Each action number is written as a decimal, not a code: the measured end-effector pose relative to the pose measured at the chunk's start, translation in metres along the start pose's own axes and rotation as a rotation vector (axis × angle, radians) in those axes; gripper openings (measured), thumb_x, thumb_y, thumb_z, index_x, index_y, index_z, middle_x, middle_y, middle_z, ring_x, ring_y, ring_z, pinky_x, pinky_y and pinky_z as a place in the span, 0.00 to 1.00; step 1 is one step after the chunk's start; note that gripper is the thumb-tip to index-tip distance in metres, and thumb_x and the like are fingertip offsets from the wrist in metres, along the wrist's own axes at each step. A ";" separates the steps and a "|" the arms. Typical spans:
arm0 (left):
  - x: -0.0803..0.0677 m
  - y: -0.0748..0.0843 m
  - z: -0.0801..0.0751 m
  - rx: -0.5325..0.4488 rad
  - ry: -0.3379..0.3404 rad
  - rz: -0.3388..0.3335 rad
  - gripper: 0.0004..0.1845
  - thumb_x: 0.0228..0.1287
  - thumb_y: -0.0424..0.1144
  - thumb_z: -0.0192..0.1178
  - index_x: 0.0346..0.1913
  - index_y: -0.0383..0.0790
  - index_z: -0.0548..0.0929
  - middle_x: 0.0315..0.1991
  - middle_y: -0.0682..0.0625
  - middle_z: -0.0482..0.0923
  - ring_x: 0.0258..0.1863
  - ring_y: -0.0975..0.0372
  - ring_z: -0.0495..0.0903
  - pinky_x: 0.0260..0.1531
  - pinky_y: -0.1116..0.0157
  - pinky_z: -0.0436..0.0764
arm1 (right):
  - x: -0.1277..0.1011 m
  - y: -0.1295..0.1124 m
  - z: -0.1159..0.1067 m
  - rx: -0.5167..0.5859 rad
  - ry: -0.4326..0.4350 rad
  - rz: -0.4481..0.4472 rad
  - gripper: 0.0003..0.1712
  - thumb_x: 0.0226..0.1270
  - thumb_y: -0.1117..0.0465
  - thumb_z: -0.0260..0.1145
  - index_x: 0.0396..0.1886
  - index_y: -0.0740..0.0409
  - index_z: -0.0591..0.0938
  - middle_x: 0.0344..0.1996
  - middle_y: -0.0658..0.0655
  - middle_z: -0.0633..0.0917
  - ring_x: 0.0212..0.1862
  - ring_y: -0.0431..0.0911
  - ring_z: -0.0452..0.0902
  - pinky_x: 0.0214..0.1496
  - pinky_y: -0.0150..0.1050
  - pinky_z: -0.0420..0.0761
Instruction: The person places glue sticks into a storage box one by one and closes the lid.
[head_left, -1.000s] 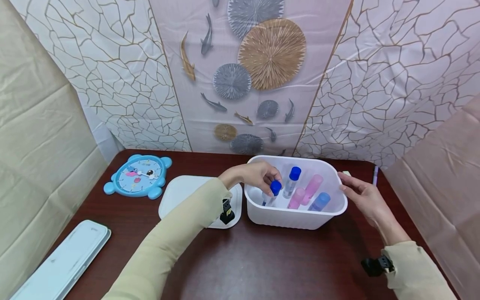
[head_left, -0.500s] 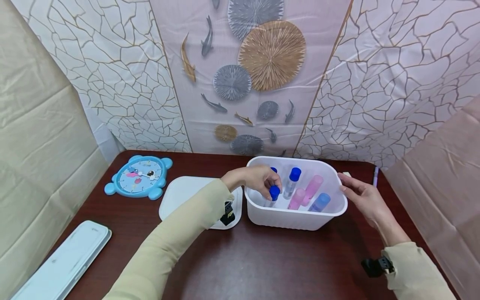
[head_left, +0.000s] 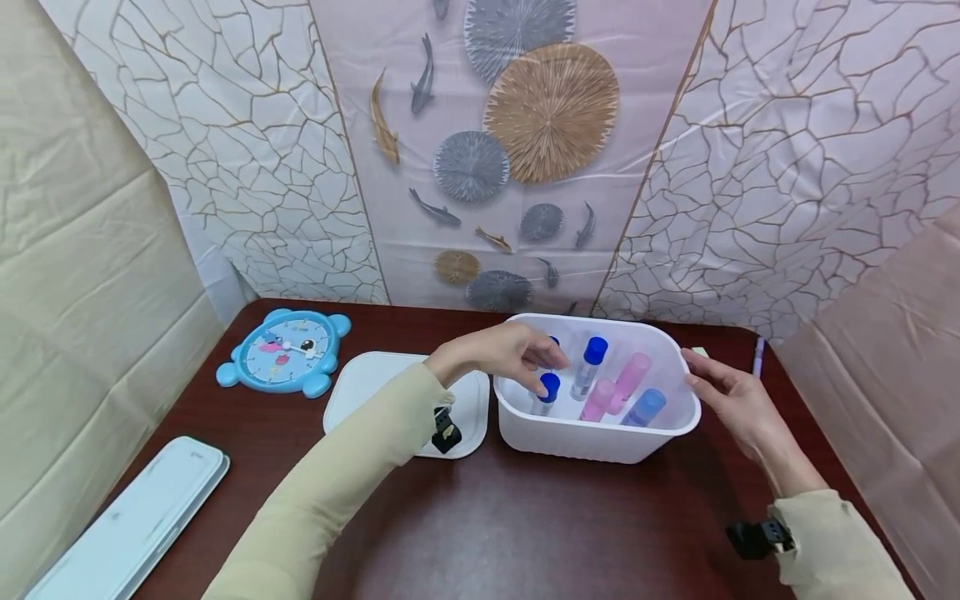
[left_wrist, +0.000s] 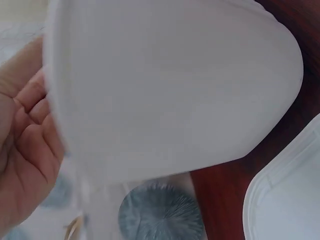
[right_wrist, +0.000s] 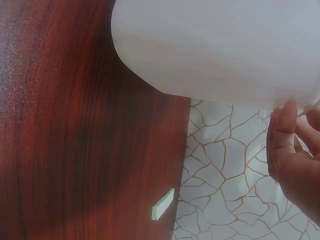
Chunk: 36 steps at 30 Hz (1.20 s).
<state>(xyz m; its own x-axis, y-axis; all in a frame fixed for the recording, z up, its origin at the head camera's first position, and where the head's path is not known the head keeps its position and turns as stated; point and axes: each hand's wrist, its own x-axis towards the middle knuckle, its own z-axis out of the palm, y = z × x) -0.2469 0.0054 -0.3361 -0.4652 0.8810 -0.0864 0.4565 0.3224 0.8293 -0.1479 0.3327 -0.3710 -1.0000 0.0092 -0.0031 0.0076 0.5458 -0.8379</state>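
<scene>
A white plastic bin (head_left: 592, 442) stands on the table with several small capped bottles in it. My left hand (head_left: 506, 350) is over its left side, thumb and fingers spread apart around a blue-capped clear bottle (head_left: 549, 387), apparently not gripping it. Behind my fingers another dark blue cap (head_left: 554, 340) shows partly. Farther right stand another blue-capped bottle (head_left: 590, 367), two pink bottles (head_left: 632, 375) and a light blue bottle (head_left: 645, 407). My right hand (head_left: 738, 408) touches the bin's right rim with fairly straight fingers. In the left wrist view, the bin wall (left_wrist: 175, 90) hides the bottles.
A white lid (head_left: 367, 392) lies left of the bin, partly under my left forearm. Farther left are a blue toy clock (head_left: 288, 354) and a long pale case (head_left: 135, 517). A small pale green-white piece (right_wrist: 163, 204) and a purple pen (head_left: 758, 357) lie at the back right.
My left hand has lowered the blue-capped bottle into the bin's front left, then its fingers have parted from the cap. My right hand has stayed at the rim.
</scene>
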 end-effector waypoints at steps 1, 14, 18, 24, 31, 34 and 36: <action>-0.007 0.000 -0.002 -0.013 0.041 0.012 0.23 0.53 0.31 0.69 0.54 0.32 0.78 0.54 0.41 0.78 0.56 0.56 0.76 0.52 0.73 0.76 | 0.000 0.000 0.000 0.000 0.002 -0.002 0.35 0.71 0.50 0.55 0.69 0.67 0.61 0.68 0.71 0.59 0.72 0.50 0.50 0.45 0.11 0.68; -0.132 -0.059 -0.008 -0.385 0.747 -0.252 0.20 0.61 0.35 0.63 0.57 0.35 0.76 0.54 0.37 0.78 0.47 0.62 0.81 0.46 0.66 0.81 | 0.001 0.002 0.002 0.003 -0.005 0.002 0.35 0.71 0.50 0.55 0.69 0.68 0.60 0.69 0.69 0.58 0.72 0.46 0.48 0.45 0.11 0.67; -0.169 -0.083 -0.001 -0.421 0.881 -0.419 0.23 0.63 0.37 0.62 0.60 0.33 0.73 0.57 0.36 0.75 0.45 0.68 0.80 0.47 0.69 0.80 | 0.001 0.003 0.001 -0.005 0.003 -0.010 0.35 0.71 0.51 0.55 0.69 0.68 0.60 0.69 0.65 0.60 0.71 0.39 0.49 0.45 0.11 0.67; -0.211 -0.106 0.014 -0.403 0.974 -0.580 0.27 0.64 0.38 0.61 0.62 0.29 0.70 0.57 0.34 0.74 0.42 0.72 0.78 0.43 0.74 0.80 | 0.001 0.003 0.000 0.011 0.004 -0.024 0.35 0.71 0.51 0.56 0.68 0.68 0.61 0.67 0.47 0.65 0.70 0.33 0.48 0.45 0.10 0.67; -0.238 -0.120 0.027 -0.373 1.031 -0.701 0.26 0.63 0.38 0.62 0.61 0.29 0.71 0.56 0.35 0.76 0.41 0.72 0.79 0.44 0.73 0.80 | 0.001 0.004 0.001 0.017 0.000 -0.025 0.35 0.71 0.51 0.56 0.68 0.68 0.61 0.69 0.50 0.64 0.70 0.33 0.48 0.46 0.10 0.66; -0.243 -0.124 0.030 -0.366 1.038 -0.750 0.26 0.62 0.38 0.62 0.61 0.30 0.71 0.55 0.36 0.77 0.41 0.71 0.80 0.44 0.73 0.80 | 0.001 0.004 0.001 0.022 0.007 -0.037 0.35 0.71 0.52 0.56 0.68 0.69 0.61 0.66 0.44 0.65 0.69 0.30 0.49 0.46 0.10 0.66; -0.246 -0.125 0.031 -0.372 1.039 -0.766 0.27 0.62 0.38 0.62 0.61 0.29 0.71 0.54 0.36 0.78 0.40 0.71 0.80 0.42 0.74 0.81 | 0.001 0.005 0.001 0.026 0.012 -0.046 0.35 0.71 0.52 0.56 0.68 0.69 0.61 0.64 0.40 0.66 0.68 0.28 0.49 0.46 0.10 0.66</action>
<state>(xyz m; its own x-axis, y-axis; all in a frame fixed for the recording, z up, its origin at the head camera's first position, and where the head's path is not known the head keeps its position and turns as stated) -0.1663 -0.2406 -0.4359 -0.9406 -0.2001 -0.2745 -0.3305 0.3533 0.8752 -0.1487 0.3345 -0.3754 -0.9991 -0.0054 0.0417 -0.0384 0.5242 -0.8507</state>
